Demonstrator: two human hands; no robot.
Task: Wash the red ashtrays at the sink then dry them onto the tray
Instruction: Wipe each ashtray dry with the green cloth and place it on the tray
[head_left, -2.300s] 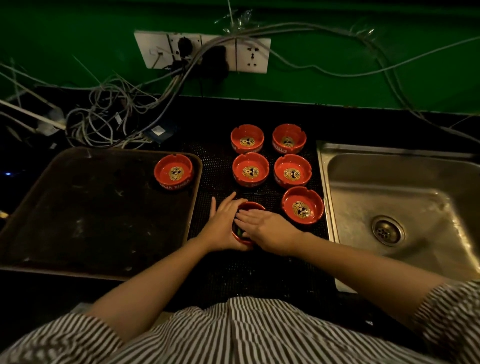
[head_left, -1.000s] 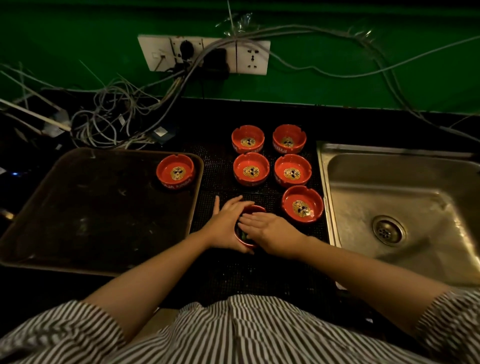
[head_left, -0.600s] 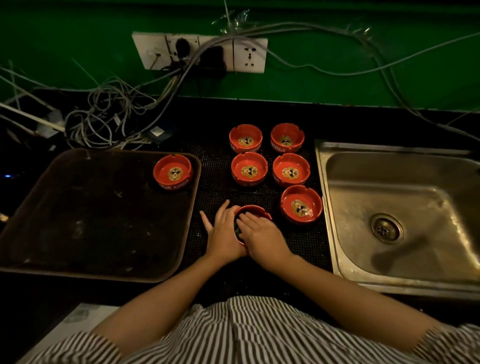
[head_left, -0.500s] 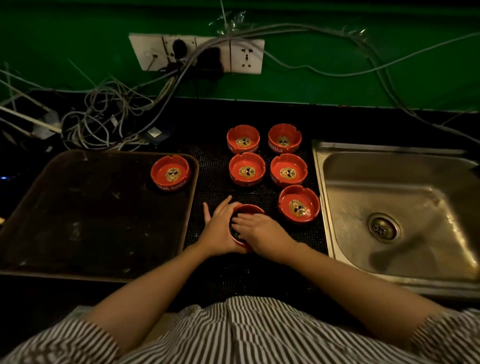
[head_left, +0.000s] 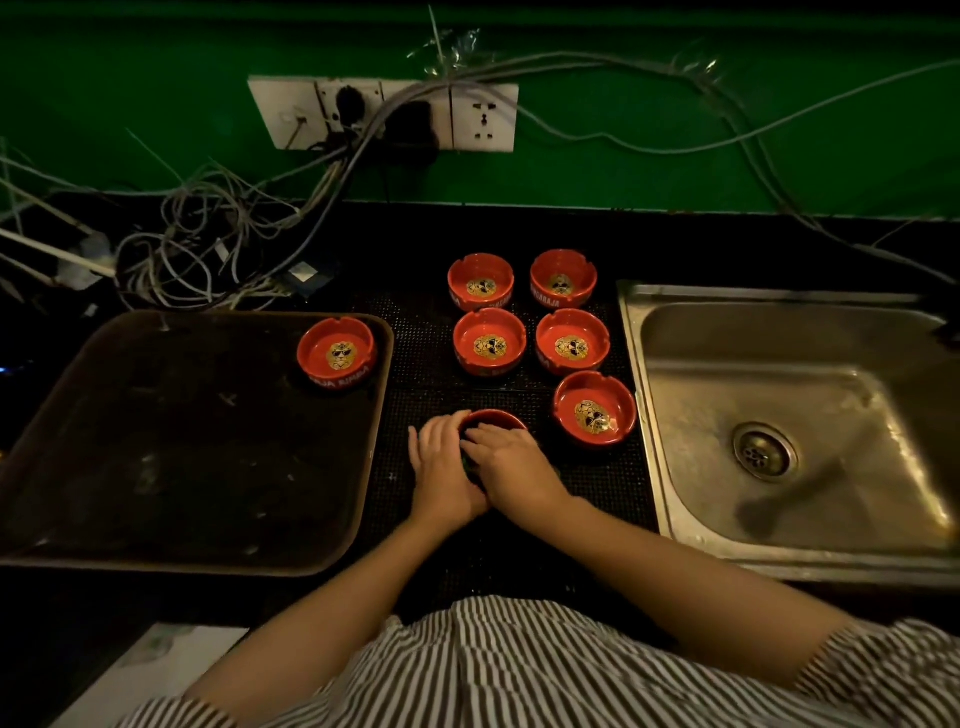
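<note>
A red ashtray (head_left: 493, 415) sits on the black mat in front of me, mostly covered by both hands. My left hand (head_left: 439, 467) grips its left side. My right hand (head_left: 511, 467) lies over the bowl with fingers bent down into it, on a dark green cloth (head_left: 469, 462) of which only a sliver shows. Several more red ashtrays stand behind in two columns, the nearest one (head_left: 595, 410) beside the sink. One red ashtray (head_left: 337, 353) sits in the far right corner of the dark tray (head_left: 156, 467).
The steel sink (head_left: 779, 395) with its drain (head_left: 763, 452) lies to the right. A tangle of cables (head_left: 208, 249) runs from the wall sockets (head_left: 384, 111) down behind the tray. A black mesh mat (head_left: 415, 395) covers the counter between tray and sink.
Both hands have stayed on the same ashtray. My left fingers, spread earlier, have drawn in round its rim. My right hand has shifted slightly over the bowl.
</note>
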